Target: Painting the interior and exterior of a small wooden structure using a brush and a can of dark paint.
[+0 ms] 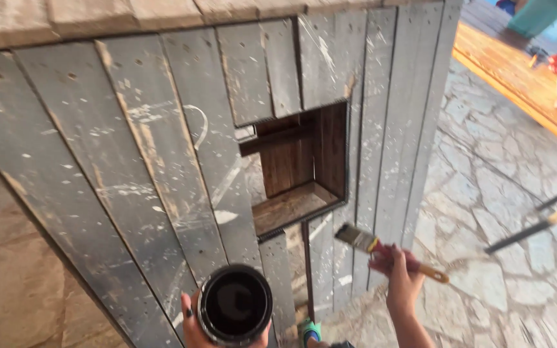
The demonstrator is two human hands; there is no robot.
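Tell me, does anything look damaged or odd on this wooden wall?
Yes. The grey plank wall is scuffed, with pale bare streaks, and a square hole is cut through it. The right hand holds a brush; the left hand holds a dark can.

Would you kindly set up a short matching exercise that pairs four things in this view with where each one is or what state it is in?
Things:
1. paintbrush
2. paint can
3. square opening
4. stone paving

Places or states:
A. held in the left hand, filled with dark liquid
B. cut into the grey plank wall
C. on the ground at the right
D. held in the right hand, bristles towards the planks

Pairs: 1-D, 2-A, 3-B, 4-C
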